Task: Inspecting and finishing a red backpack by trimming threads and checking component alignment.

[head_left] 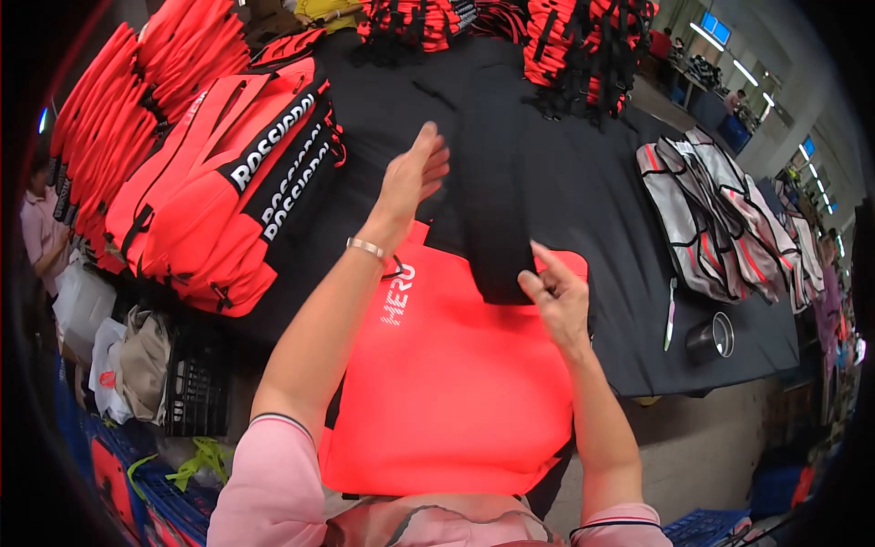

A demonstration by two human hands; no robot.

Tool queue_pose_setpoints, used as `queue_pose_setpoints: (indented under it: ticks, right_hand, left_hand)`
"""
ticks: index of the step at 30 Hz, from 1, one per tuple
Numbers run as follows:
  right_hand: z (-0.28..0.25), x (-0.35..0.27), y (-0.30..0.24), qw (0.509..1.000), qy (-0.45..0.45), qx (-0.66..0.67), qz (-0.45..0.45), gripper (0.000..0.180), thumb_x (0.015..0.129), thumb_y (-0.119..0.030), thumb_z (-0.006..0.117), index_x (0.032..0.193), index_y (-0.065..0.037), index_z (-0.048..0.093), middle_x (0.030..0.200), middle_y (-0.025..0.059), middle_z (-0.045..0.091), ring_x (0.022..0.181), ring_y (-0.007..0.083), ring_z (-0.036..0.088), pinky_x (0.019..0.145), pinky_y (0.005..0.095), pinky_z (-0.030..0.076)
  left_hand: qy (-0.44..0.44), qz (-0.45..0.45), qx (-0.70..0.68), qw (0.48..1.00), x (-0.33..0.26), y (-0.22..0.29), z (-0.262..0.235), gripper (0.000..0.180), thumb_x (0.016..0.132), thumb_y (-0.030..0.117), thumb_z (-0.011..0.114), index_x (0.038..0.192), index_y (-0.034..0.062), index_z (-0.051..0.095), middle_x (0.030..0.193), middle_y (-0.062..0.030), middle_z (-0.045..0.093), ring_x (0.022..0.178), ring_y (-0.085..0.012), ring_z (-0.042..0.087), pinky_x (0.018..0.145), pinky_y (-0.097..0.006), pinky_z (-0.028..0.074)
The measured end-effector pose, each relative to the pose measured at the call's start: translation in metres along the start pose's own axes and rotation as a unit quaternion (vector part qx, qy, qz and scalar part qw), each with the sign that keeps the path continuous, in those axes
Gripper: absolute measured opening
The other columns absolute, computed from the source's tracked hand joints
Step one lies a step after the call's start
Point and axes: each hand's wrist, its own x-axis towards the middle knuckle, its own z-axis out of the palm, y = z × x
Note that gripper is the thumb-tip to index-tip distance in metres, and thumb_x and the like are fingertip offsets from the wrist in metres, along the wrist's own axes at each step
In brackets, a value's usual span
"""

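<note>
A bright red-orange fabric bag piece (pixel 456 392) with white print lies in front of me, its lower edge against my body. A long black fabric strip (pixel 492 182) runs from the far side of the table onto its upper part. My left hand (pixel 415 182) is over the dark cloth left of the strip, fingers stretched out and holding nothing. My right hand (pixel 558 296) is at the strip's lower right edge, thumb and forefinger apart. Its thumb meets the strip's edge or hovers just over it; I cannot tell which. The other right fingers are partly hidden.
Stacked red bags (pixel 210 201) stand at the left, with more red pieces (pixel 583 55) at the back. Grey-white mesh pieces (pixel 720 219), a metal cup (pixel 711 337) and a thin pen-like tool (pixel 671 314) lie right. A black crate (pixel 196 383) is lower left.
</note>
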Motion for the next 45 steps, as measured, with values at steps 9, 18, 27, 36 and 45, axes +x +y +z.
queue_pose_setpoints:
  ticks: [9,18,27,36,45]
  right_hand:
    - [-0.046,-0.066,-0.046,0.984,0.129,0.113,-0.052,0.039,0.089,0.001,0.070,0.127,0.000,0.061,0.093,0.0017,0.069,0.074,0.0029,0.057,0.064,0.0172,0.043]
    - [-0.066,-0.096,-0.048,0.983,0.082,0.135,0.089,0.013,0.091,-0.011,0.070,0.087,-0.001,0.063,0.069,-0.0065,0.052,0.054,0.0003,0.040,0.047,0.0195,0.030]
    - [-0.044,-0.127,-0.016,0.894,-0.004,0.299,0.335,0.024,0.096,-0.027,0.065,0.104,-0.004,0.066,0.076,-0.0035,0.057,0.057,0.0009,0.047,0.045,0.0189,0.029]
    - [-0.042,-0.193,-0.046,0.977,0.116,-0.006,0.177,0.022,0.090,-0.014,0.071,0.104,0.002,0.065,0.093,0.0091,0.066,0.081,0.0149,0.062,0.076,0.0267,0.049]
    - [-0.037,-0.186,-0.040,0.989,0.103,-0.045,0.100,0.018,0.086,-0.008,0.074,0.097,0.001,0.064,0.091,0.0100,0.065,0.082,0.0204,0.065,0.076,0.0318,0.052]
  left_hand:
    - [-0.277,0.050,0.146,0.948,-0.096,0.026,0.067,0.053,0.087,0.026,0.076,0.124,-0.0067,0.057,0.109,-0.0084,0.067,0.100,-0.0112,0.061,0.088,-0.029,0.052]
    - [-0.431,-0.056,0.191,0.880,-0.179,-0.037,0.064,0.038,0.078,0.022,0.083,0.106,0.0010,0.069,0.109,-0.0052,0.065,0.101,-0.0135,0.059,0.089,-0.030,0.050]
    - [-0.386,0.267,0.315,0.825,-0.204,-0.065,0.045,0.020,0.071,0.010,0.084,0.082,-0.0015,0.071,0.115,-0.0115,0.068,0.108,-0.0214,0.059,0.088,-0.035,0.051]
    - [-0.244,0.153,0.283,0.915,-0.234,-0.086,0.029,0.019,0.075,0.003,0.082,0.093,0.0030,0.077,0.106,-0.0114,0.071,0.086,-0.0150,0.066,0.075,-0.027,0.054]
    - [-0.272,0.146,0.297,0.904,-0.236,-0.087,0.029,0.023,0.075,0.000,0.081,0.098,0.0052,0.077,0.111,-0.0121,0.071,0.091,-0.0148,0.067,0.078,-0.027,0.055]
